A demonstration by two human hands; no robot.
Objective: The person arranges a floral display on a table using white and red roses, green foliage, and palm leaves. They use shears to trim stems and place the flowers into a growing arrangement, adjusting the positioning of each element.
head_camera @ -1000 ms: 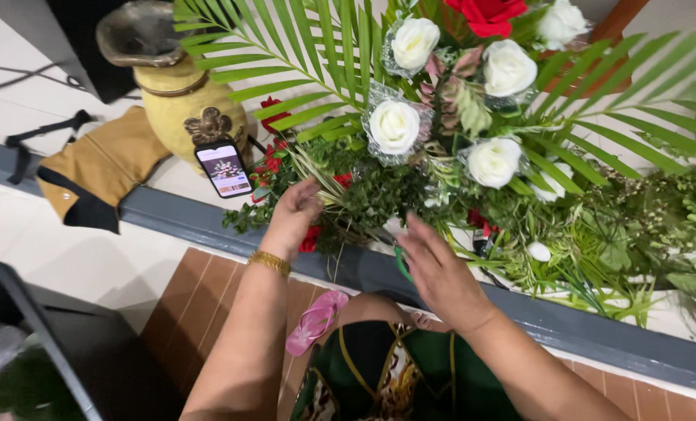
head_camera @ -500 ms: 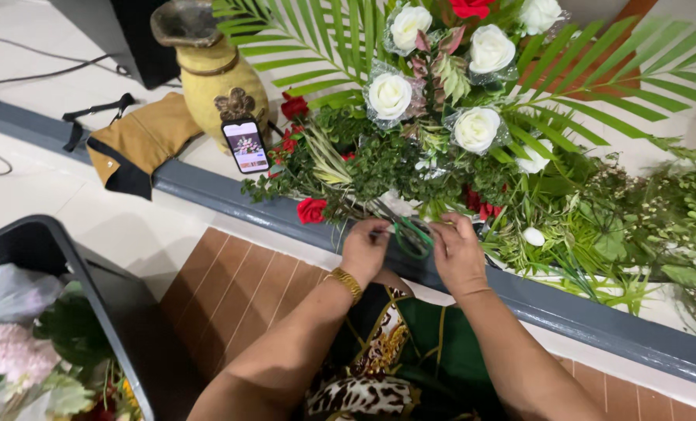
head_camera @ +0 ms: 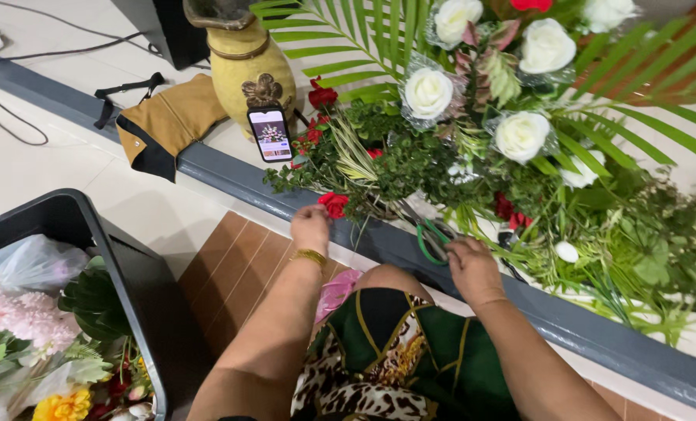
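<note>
My left hand [head_camera: 310, 228] is closed, its fingers pinching at the stem under a small red rose [head_camera: 334, 204] at the lower edge of the arrangement [head_camera: 472, 148]. Half a second ago this hand sat beside the right at the scissors; it has since shifted left to the rose. My right hand [head_camera: 472, 269] rests with curled fingers against the green-handled scissors [head_camera: 432, 240], which lie on the grey ledge [head_camera: 231, 183]; whether the handles are actually gripped I cannot tell. Judgement: the hands have split, one on flower, one on tool. Beyond them: white roses [head_camera: 429, 93] and palm fronds [head_camera: 348, 35] above, a phone [head_camera: 270, 133] leaning on a yellow vase [head_camera: 250, 66], a tan bag [head_camera: 164, 125], a black bin [head_camera: 122, 281] of flowers lower left.
</note>
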